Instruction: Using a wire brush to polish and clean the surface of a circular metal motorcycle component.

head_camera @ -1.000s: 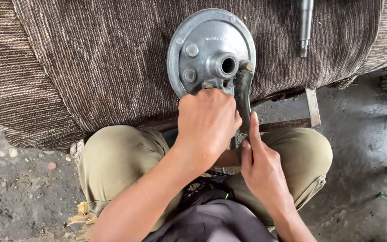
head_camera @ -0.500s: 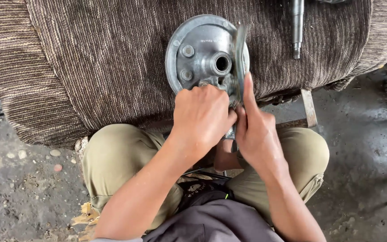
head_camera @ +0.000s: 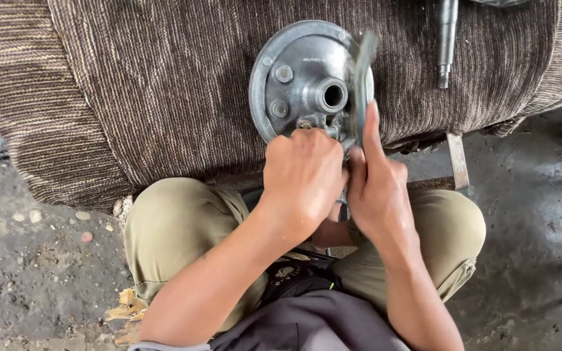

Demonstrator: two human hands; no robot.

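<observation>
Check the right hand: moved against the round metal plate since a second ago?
Yes. The right hand rose from below the round metal plate to its lower right edge, forefinger along the tool.

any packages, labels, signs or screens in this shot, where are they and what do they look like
Packages, signs, screens: none in view.
Marking on the round grey metal plate: a short line of small pale characters on its upper face, above the centre hole, resting on the brown striped cloth.
Print on the dark garment: a small pale patch at the lap, partly hidden.

Head camera — steeply downward, close.
</observation>
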